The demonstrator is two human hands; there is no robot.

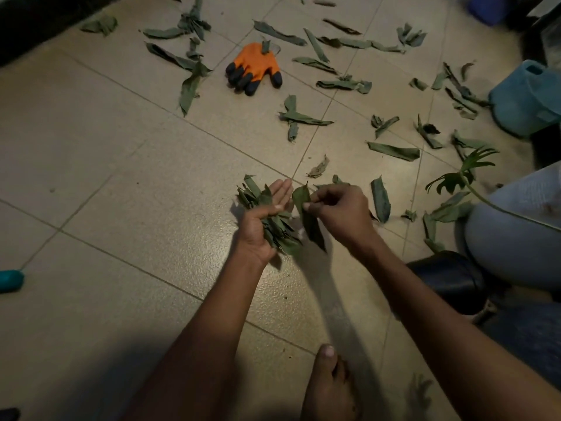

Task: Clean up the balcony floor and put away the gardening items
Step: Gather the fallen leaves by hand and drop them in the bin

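**Leaves gathered by hand on the tiled floor**

Left hand (264,220) low over the floor (121,177), palm turned up, thumb curled over a bundle of leaves (276,229), the other fingers (280,191) stretched out straight beyond the bundle. Right hand (337,208) just beside it, fingers clenched in a pinch on a single leaf (306,214), which hangs down between the two hands and touches the edge of the bundle.

Scattered leaves (391,151) all over the far and right part of the floor, mostly long, curled strips lying apart from one another, a few crossed. Orange glove (253,68) with dark fingertips flat on the tiles well beyond the hands, a small leaf scrap on its cuff. Blue watering can (525,98) at the right edge, leaves lying right against its base. Black pot (446,278) near the right forearm, with a green stem and a split-leafed plant (464,171) rising beside it. Teal handle (10,281) at the left edge, the rest cut off. Bare foot (329,387) on the tiles at the bottom, between the forearms.
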